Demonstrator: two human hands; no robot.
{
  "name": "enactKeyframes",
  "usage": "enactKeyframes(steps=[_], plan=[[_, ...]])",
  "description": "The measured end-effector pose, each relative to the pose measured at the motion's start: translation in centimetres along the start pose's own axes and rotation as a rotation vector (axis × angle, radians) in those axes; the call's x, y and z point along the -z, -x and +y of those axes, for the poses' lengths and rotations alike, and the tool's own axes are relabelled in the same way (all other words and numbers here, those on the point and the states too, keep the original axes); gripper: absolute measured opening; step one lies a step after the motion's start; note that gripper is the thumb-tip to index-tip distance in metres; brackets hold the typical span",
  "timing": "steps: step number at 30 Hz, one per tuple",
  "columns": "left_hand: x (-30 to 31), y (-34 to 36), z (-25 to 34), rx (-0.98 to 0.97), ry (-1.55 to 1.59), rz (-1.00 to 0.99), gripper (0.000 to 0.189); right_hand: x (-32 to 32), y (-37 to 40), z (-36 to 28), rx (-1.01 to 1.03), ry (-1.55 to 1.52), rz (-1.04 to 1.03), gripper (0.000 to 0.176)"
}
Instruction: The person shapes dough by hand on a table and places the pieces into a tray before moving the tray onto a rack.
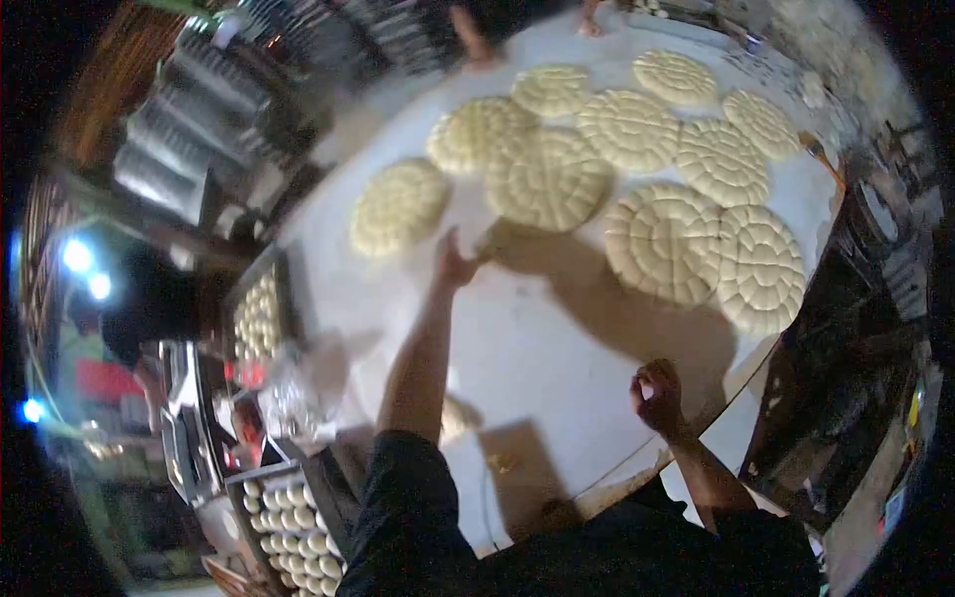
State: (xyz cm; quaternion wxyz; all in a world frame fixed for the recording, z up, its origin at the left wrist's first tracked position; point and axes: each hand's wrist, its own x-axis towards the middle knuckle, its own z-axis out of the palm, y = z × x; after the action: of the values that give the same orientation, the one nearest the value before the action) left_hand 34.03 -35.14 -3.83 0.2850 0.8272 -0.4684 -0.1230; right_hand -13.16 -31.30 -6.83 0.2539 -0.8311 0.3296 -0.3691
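Several round, flat slabs of dough, scored into small pieces, lie on the white table point(527, 348). My left hand point(457, 261) is over the table's middle, just below a scored dough round point(549, 181) and right of another round point(400, 207); its fingers are blurred and I cannot make out anything in them. Near the table's front edge, my right hand point(657, 391) is closed with its fingers curled round a small pale thing, too small to name. Above that hand are two more scored rounds point(662, 244), point(761, 269), touching each other.
A tray of dough balls point(293, 522) stands at the lower left, another tray point(259, 316) beside the table's left edge. Across the table are another person's hands point(477, 55). A brush-like tool point(821, 159) lies at the right edge. Stacked metal trays point(184, 129) stand upper left.
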Motion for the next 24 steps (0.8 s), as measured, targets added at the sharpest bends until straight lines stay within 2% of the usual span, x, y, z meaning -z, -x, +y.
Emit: enactKeyframes(steps=[1, 2, 4, 5, 6, 8, 10, 11, 12, 14, 16, 18, 19, 20, 22, 24], plan=[[-2.2, -1.4, 0.6, -0.03, -0.005, -0.011, 0.097, -0.5, 0.5, 1.3, -0.089, -0.075, 0.047, 0.014], [-3.8, -1.9, 1.0, -0.058, -0.066, 0.019, 0.095, -0.4, 0.0, 0.9, -0.038, -0.114, 0.079, 0.015], [-5.8, -1.8, 1.9, -0.112, -0.202, 0.077, 0.09, -0.5, -1.1, 0.3, -0.065, -0.061, 0.029, 0.016], [-5.9, -1.1, 3.4, -0.134, -0.294, 0.134, 0.077, -0.9, -1.6, 0.2, -0.086, -0.073, 0.056, 0.016], [-5.6, -0.6, 4.7, -0.001, -0.219, 0.032, 0.066, -1.3, -2.2, 0.0, -0.13, -0.014, 0.078, 0.017], [-7.3, 1.3, 2.2, 0.022, -0.306, 0.041, 0.059, -2.0, -2.9, 0.0, -0.18, 0.027, 0.1, 0.018], [-6.4, 6.1, 4.8, 0.273, -0.249, -0.092, 0.06, -2.9, -4.2, 0.8, -0.115, 0.005, 0.161, 0.018], [-8.1, 9.7, 3.4, 0.212, 0.208, 0.038, 0.059, -0.9, -5.8, -0.4, -0.141, -0.029, -0.013, 0.017], [-9.9, 13.7, 1.7, 0.128, 0.667, 0.166, 0.058, -1.5, -6.1, -0.2, -0.117, -0.036, 0.001, 0.017], [-8.2, 21.9, 6.8, 0.214, 1.021, 0.205, 0.059, -3.0, -6.5, 0.2, -0.075, -0.011, 0.109, 0.011], [-6.9, 28.2, 9.8, 0.156, 0.991, 0.306, 0.058, -2.6, -6.3, -1.6, -0.037, -0.034, 0.105, 0.011], [-7.8, 32.9, 6.9, 0.251, 1.098, 0.141, 0.053, -4.5, -5.1, -0.8, 0.076, -0.044, -0.226, 0.01], [-7.3, 35.0, 7.7, 0.225, 1.318, 0.101, 0.049, -6.4, -2.8, -1.0, 0.141, -0.083, -0.334, 0.021], [-9.4, 36.5, 5.8, 0.214, 1.338, 0.129, 0.049, -8.3, -0.5, -1.2, 0.2, -0.127, -0.445, 0.036], [-14.8, 38.7, 0.3, 0.282, 1.569, 0.11, 0.038, -8.1, 3.1, -6.3, 0.669, 0.079, -0.297, 0.05], [-3.3, 42.3, 12.0, 0.392, 1.631, 0.229, 0.029, -7.8, 6.2, -13.2, -0.341, -0.769, -0.436, 0.064]])
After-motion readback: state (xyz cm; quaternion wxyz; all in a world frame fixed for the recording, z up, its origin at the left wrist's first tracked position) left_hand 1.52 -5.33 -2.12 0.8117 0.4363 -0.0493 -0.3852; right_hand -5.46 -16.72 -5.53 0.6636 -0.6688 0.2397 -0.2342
